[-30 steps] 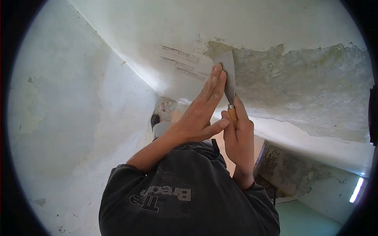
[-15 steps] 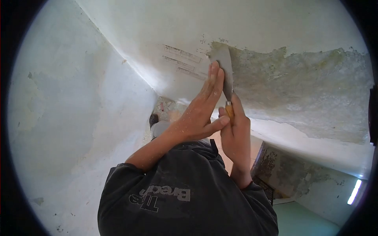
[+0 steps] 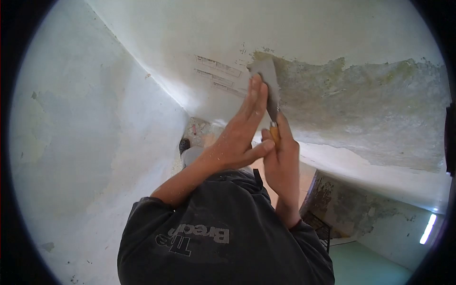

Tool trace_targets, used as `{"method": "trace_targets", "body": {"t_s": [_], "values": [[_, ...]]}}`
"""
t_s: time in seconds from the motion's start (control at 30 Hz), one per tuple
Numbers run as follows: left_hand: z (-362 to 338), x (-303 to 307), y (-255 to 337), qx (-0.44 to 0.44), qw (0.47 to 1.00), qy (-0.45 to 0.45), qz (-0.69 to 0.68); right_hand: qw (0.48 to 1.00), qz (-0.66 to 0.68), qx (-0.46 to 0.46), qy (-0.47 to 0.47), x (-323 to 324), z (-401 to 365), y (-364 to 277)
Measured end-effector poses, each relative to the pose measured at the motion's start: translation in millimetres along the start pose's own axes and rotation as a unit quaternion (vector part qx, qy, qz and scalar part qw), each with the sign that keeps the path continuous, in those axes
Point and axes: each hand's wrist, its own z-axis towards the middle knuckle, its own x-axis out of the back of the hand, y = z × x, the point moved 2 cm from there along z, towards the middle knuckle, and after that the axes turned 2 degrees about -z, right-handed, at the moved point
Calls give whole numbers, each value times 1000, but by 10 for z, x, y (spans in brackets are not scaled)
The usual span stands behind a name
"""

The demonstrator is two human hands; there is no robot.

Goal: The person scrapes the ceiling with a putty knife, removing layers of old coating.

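A putty knife (image 3: 269, 71) with a broad grey metal blade and a wooden handle lies against the wall (image 3: 308, 28). Its blade is at the left end of a rough patch of stripped, greenish-grey plaster (image 3: 361, 104). My right hand (image 3: 283, 164) is closed around the handle, index finger stretched along it towards the blade. Straight fingers of my left hand (image 3: 237, 137) rest flat on the blade's left side, and its thumb reaches across to the handle by my right hand. Pale specks dot my left hand and forearm.
Printed black markings (image 3: 218, 66) show on the wall left of the blade. A second wall (image 3: 85, 133) with stains meets it at a corner on the left. Debris lies on the floor (image 3: 199, 128) near my shoe (image 3: 184, 145). A dark metal railing (image 3: 318, 228) stands lower right.
The putty knife and both hands have shifted slightly left, and the blade tilts a little further left. Both hands keep the same placement on the tool.
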Motion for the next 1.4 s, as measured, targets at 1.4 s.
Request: {"method": "trace_targets", "body": {"t_s": [1.4], "values": [[-17, -83, -6, -3, 999, -26, 33, 998, -21, 42, 43, 83, -51, 167]]}}
